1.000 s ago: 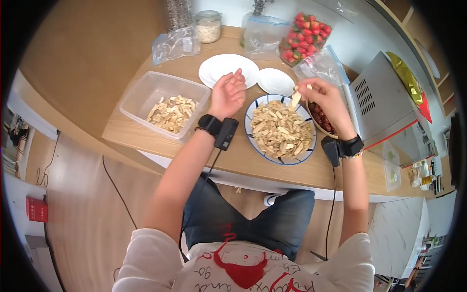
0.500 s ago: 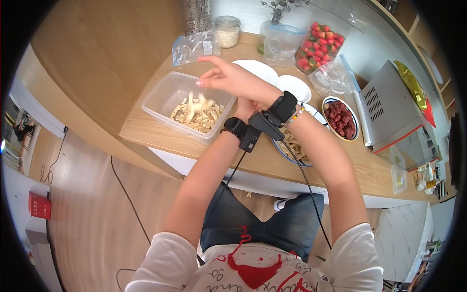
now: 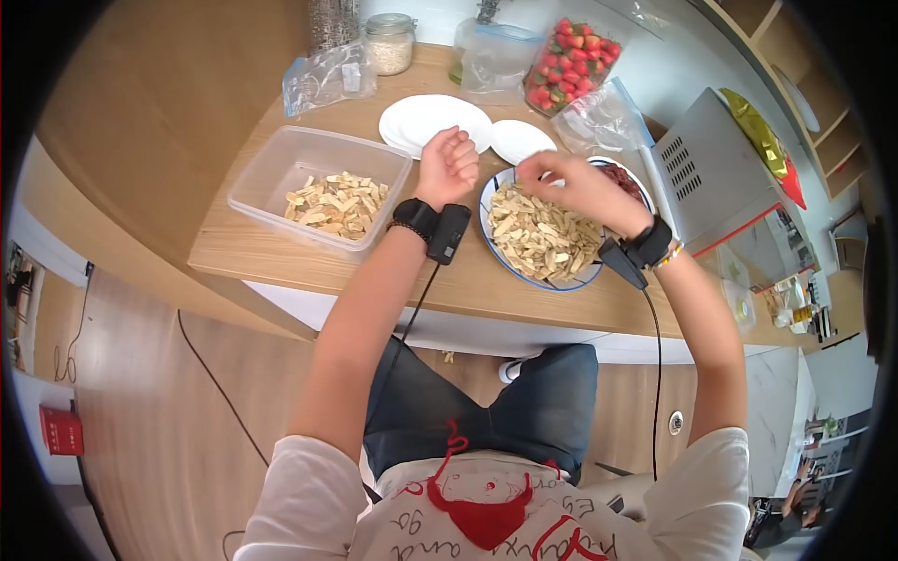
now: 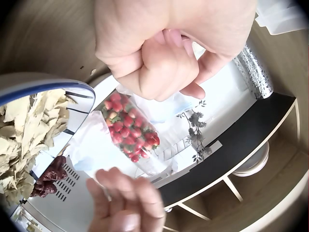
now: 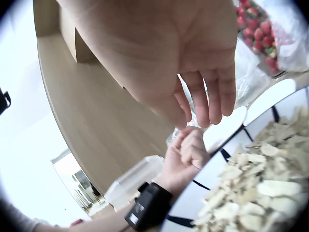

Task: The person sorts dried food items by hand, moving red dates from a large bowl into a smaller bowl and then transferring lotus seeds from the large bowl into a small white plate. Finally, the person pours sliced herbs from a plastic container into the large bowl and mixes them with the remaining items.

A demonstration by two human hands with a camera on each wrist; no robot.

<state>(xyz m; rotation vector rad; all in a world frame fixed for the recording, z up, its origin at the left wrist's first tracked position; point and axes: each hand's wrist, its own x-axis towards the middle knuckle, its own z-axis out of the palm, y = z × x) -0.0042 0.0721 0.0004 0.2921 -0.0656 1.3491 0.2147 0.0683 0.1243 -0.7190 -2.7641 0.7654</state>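
Observation:
In the head view, a white bowl with a blue rim (image 3: 486,229) holds pale dried slices (image 3: 543,234). My right hand (image 3: 585,192) is over its upper part; in the right wrist view that hand (image 5: 193,63) has relaxed fingers, with no slice visible in them. My left hand (image 3: 449,168), raised between bowl and plastic box, has its fingers curled towards the palm; the left wrist view shows the left hand (image 4: 169,48) bent in with nothing visible held. A clear plastic box (image 3: 253,192) at the left contains more slices (image 3: 341,206).
White plates (image 3: 524,143), a jar of oats (image 3: 390,47), clear bags (image 3: 327,82) and strawberries (image 3: 571,67) stand behind. Dark red dates (image 3: 619,178) are partly hidden behind my right hand. A grey appliance (image 3: 697,159) stands at the right.
From the bowl, my right hand crossed over my left to the plastic box, where slices fell, then returned to the bowl. My left hand is curled more tightly than at first.

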